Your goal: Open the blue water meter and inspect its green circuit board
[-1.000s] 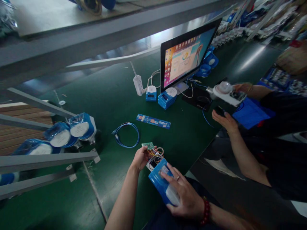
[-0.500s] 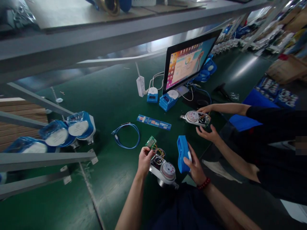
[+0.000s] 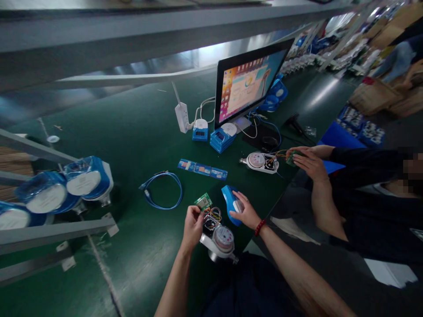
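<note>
My left hand (image 3: 192, 226) pinches the edge of a green circuit board (image 3: 204, 201). Coloured wires (image 3: 214, 214) run from the board into the open housing of a water meter (image 3: 223, 238), which stands in front of me with its round dial uncovered. To the right of the meter, my right hand (image 3: 245, 212) grips a blue plastic meter cover (image 3: 229, 200) low over the table, fingers on its upper side and thumb along the near side. A blue cable (image 3: 180, 193) lies coiled beyond my left hand, near a blue printed strip (image 3: 202, 169).
A co-worker's hands (image 3: 310, 160) hold another circuit board wired to a second open meter (image 3: 256, 161). Behind stand a monitor (image 3: 251, 88), blue-covered units (image 3: 223, 137) and a white power strip (image 3: 181, 117). Wrapped meters (image 3: 84, 180) and grey frame bars (image 3: 53, 235) are at left; a shelf edge (image 3: 132, 53) crosses above.
My right hand has moved left with the blue cover and turned it over, lowering it toward the table. The co-worker's hands have lifted a board off the second meter. The whole view has shifted.
</note>
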`<state>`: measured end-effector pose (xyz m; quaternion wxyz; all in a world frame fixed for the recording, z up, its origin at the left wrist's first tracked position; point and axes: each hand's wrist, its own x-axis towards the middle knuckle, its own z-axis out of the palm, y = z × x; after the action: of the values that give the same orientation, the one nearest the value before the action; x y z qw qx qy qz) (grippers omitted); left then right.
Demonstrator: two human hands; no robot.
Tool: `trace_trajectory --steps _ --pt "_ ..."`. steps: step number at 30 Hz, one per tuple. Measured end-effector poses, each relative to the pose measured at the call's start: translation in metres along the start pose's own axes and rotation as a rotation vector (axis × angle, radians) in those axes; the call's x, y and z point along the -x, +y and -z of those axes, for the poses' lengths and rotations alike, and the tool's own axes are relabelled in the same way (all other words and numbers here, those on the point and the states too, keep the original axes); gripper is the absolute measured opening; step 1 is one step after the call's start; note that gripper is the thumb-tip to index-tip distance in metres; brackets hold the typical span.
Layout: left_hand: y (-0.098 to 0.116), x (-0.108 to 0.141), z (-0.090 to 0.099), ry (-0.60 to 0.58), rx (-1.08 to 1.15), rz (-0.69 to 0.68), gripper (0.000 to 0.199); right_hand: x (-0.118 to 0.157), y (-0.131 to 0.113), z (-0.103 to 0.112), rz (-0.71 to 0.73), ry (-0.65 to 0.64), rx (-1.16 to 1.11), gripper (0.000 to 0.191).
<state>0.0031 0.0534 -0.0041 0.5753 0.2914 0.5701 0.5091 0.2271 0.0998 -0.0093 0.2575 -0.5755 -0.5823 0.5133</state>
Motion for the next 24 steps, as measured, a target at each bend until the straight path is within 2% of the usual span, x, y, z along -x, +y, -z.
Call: trace_trajectory --steps 4,9,10,12,14,18,24 --pt "0.004 -0.002 -0.004 -0.002 0.006 -0.002 0.028 -0.001 0.019 -0.011 0.05 0.028 0.245 0.089" --pt "0.011 -0.005 -0.02 0.019 -0.003 -0.019 0.029 0.005 0.032 -0.025 0.087 0.001 0.366 0.096" --pt "0.012 -0.005 -0.025 0.029 -0.001 -0.024 0.029 0.006 0.033 -0.026 0.09 0.0 0.371 0.091" --pt "0.012 -0.004 -0.034 0.047 0.016 -0.031 0.03 0.006 0.037 -0.026 0.075 0.031 0.37 0.069" --pt "0.01 -0.003 -0.04 0.053 0.048 -0.026 0.033 0.003 0.042 -0.024 0.018 0.117 0.363 0.052" --pt "0.004 0.001 -0.044 0.06 0.126 0.019 0.044 -0.004 0.057 -0.021 -0.144 0.264 0.339 0.048" --pt "-0.001 0.002 -0.04 0.141 0.188 0.05 0.051 -0.01 0.072 -0.02 -0.279 0.269 0.171 0.017"
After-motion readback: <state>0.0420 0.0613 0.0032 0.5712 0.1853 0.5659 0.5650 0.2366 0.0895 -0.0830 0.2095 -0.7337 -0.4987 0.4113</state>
